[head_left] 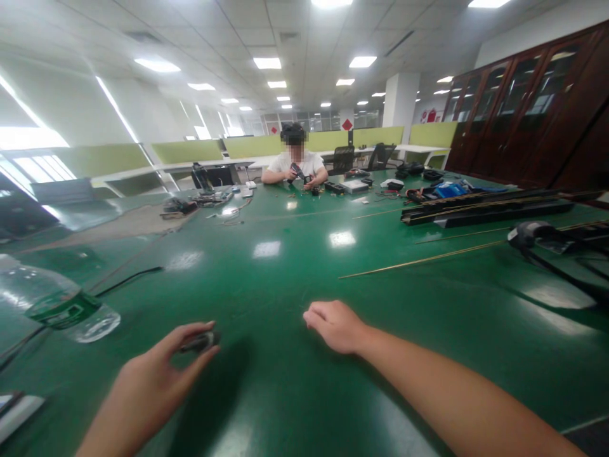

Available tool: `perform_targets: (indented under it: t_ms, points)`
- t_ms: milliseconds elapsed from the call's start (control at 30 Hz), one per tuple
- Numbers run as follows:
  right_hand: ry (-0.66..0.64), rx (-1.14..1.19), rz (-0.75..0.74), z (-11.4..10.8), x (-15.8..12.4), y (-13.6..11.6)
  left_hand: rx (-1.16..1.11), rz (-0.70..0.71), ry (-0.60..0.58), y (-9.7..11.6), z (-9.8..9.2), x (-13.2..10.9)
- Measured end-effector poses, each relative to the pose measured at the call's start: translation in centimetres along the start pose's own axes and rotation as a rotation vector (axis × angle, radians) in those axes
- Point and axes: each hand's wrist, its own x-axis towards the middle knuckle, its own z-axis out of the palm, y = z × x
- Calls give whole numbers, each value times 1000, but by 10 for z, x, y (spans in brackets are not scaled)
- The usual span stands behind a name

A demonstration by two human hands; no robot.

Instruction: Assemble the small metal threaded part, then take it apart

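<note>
Low over the green table (266,298), my left hand (159,374) grips a small dark round object (203,343) between thumb and fingers. The object has a greyish rim, and blur hides its exact kind. Further right, my right hand (335,325) is closed, its fingers curled together with the thumb pressed against them. Whatever it may hold is hidden or too small to name. The two hands are apart, with bare tabletop between them.
A clear plastic bottle (71,304) with a green label is at the left, beside a black cable (128,281). Thin brass-coloured rods (423,259) and black channels (490,206) lie at the right. Across the table, a person (295,166) holds a dark power tool (298,171).
</note>
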Motion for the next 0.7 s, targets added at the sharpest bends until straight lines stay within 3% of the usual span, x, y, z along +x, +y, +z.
perform_targets:
  t_ms: [133, 267, 367, 533, 700]
  points:
    - [37, 58, 14, 1, -1, 2, -162, 246, -234, 55, 46, 33]
    - [81, 106, 25, 1, -1, 5, -329, 314, -286, 89, 85, 43]
    - [93, 108, 28, 2, 0, 6, -495, 280, -283, 89, 98, 38]
    - [8, 37, -12, 1, 0, 5, -782, 207, -304, 78, 101, 27]
    - [-37, 71, -19, 0, -2, 3, -858, 211, -328, 81, 101, 22]
